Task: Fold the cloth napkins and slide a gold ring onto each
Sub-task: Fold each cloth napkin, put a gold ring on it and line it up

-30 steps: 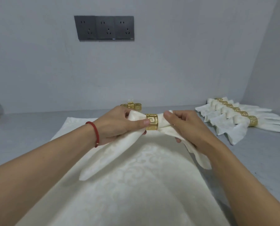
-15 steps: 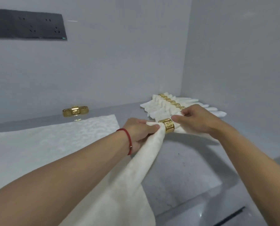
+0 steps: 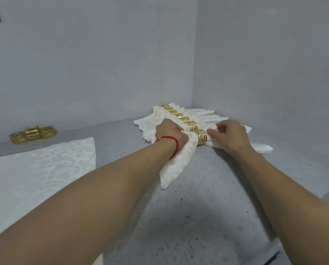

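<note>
Centrally, held napkin: a white folded napkin (image 3: 176, 159) lies on the grey desk (image 3: 207, 207), its gold ring (image 3: 201, 137) around the middle, its near end pointing toward the viewer.
Left hand: the left hand (image 3: 170, 135), a red cord bracelet (image 3: 169, 140) on its wrist, grips the cloth just left of the ring, fingers curled around it.
Right hand: the right hand (image 3: 229, 135) pinches the cloth just right of the ring with curled fingers.
Finished row: ringed napkins (image 3: 180, 116) lie side by side behind the held one, running back toward the corner of the walls; the held napkin sits at the near end of that row.
Spare rings: a cluster of gold rings (image 3: 32, 134) rests on the desk by the back wall, well to the left.
Flat cloth: an unfolded white patterned napkin (image 3: 39, 178) lies spread at the left.
</note>
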{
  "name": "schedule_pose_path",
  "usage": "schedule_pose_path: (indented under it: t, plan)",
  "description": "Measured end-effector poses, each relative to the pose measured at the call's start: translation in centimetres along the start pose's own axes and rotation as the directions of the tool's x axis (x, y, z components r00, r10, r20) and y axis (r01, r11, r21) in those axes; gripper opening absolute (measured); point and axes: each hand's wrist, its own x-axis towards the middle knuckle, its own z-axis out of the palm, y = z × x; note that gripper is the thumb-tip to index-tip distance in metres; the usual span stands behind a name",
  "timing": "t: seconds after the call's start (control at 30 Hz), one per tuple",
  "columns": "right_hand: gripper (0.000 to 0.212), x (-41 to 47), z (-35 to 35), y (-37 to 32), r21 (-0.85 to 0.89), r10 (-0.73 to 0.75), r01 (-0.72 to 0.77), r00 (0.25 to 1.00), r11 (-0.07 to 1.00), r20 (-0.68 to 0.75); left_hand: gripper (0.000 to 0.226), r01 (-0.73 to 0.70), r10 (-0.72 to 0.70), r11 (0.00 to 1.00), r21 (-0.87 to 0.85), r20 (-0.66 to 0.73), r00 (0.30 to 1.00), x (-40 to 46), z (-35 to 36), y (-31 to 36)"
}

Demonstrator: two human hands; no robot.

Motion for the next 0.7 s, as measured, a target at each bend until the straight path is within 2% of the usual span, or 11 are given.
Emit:
schedule_pose_path:
  t: [0.1,0.2,0.3,0.47,0.5,0.57,0.63,0.7]
  plan:
    - [0.032,0.6,1.6,0.6,-0.045,-0.063,0.058,0.993,0.997,-0.097,0.013,-0.038,0.039,0.999,0.034,-0.035,0.999,2.1,1.0,-0.3]
    - [0.031,0.7,2.1,0.9,-0.195,-0.136,0.101,0.975,0.976,-0.175,0.016,-0.047,0.05,0.997,0.064,-0.05,0.997,3.2,1.6,-0.8]
    - [0.03,0.4,2.1,0.8,-0.212,-0.188,0.147,0.963,0.966,-0.191,0.022,-0.046,0.05,0.996,0.074,-0.054,0.997,3.7,2.0,-0.9]
    - [0.03,-1.7,1.6,0.4,-0.313,-0.259,0.206,0.956,0.927,-0.137,0.031,-0.156,0.159,0.984,0.084,-0.031,0.987,1.8,-1.0,-1.2]
    - [0.029,-2.4,1.5,0.0,-0.331,-0.296,0.24,0.946,0.913,-0.131,0.031,-0.19,0.194,0.977,0.099,-0.029,0.981,0.9,-2.1,-1.5]
    - [0.025,-4.5,1.3,-1.9,-0.335,-0.449,0.4,0.89,0.853,-0.081,0.033,-0.26,0.267,0.95,0.172,-0.013,0.964,-1.4,-5.3,-2.9]
    - [0.022,-7.8,1.7,-5.3,-0.258,-0.607,0.592,0.794,0.764,0.023,0.034,-0.294,0.304,0.918,0.266,0.004,0.953,-4.2,-9.4,-5.0]
    - [0.019,-12.1,2.3,-9.3,-0.077,-0.625,0.641,0.764,0.764,0.158,0.034,-0.247,0.261,0.923,0.294,-0.011,0.965,-7.0,-13.2,-7.3]
